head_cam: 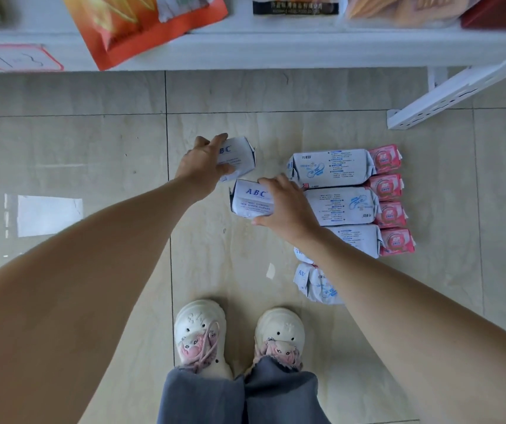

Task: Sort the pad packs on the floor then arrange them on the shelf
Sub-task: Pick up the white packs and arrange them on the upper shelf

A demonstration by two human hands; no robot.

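Observation:
My left hand (202, 165) grips a white pad pack with blue "ABC" lettering (239, 157) just above the tiled floor. My right hand (286, 206) holds a second white ABC pack (250, 200) directly below it, fingers over its right end. To the right lie three long white packs with blue print (334, 165) in a column, and several small pink packs (386, 186) line their right side. Another white ABC pack (302, 276) and a white blue-printed pack (323, 286) sit lower, partly hidden by my right forearm.
The white shelf edge (276, 47) runs across the top, holding an orange snack bag (141, 26) and other packets. A white slotted shelf bracket (447, 93) angles down at the right. My feet in white clogs (199, 332) stand below the packs.

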